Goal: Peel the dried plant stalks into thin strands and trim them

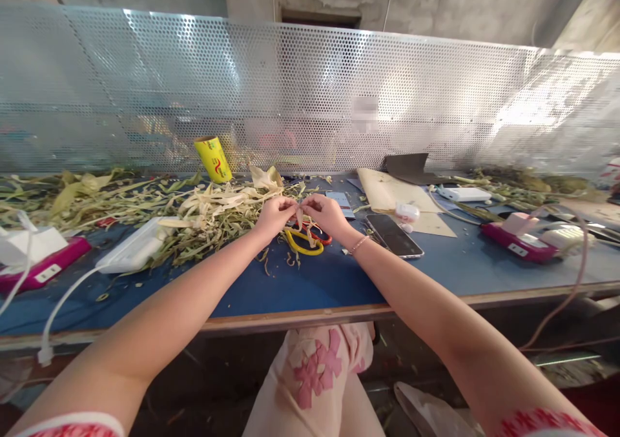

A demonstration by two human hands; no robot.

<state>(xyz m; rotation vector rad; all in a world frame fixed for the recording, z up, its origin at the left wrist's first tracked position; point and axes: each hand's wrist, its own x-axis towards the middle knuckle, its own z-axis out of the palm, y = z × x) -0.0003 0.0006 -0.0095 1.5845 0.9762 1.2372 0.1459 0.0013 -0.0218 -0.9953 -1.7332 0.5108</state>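
My left hand [277, 217] and my right hand [328, 215] meet fingertip to fingertip above the blue table. Both pinch a thin, pale dried leaf strip [299, 216] that hangs down between them. Just below lies a pair of scissors [306, 251] with yellow and red handles; its blades are hidden. Beside my left hand spreads a heap of dried leaves [213, 214], pale cream on top and greenish underneath. A small blue-grey card [341, 203] rests behind my right hand.
A yellow cardboard tube [213, 159] stands behind the leaves, before a perforated metal screen [310, 88]. Right of my hands lie a phone [394, 235], a white earbud case [407, 212] and brown paper [392, 192]. Magenta power strips [518, 243] with cables sit at both sides.
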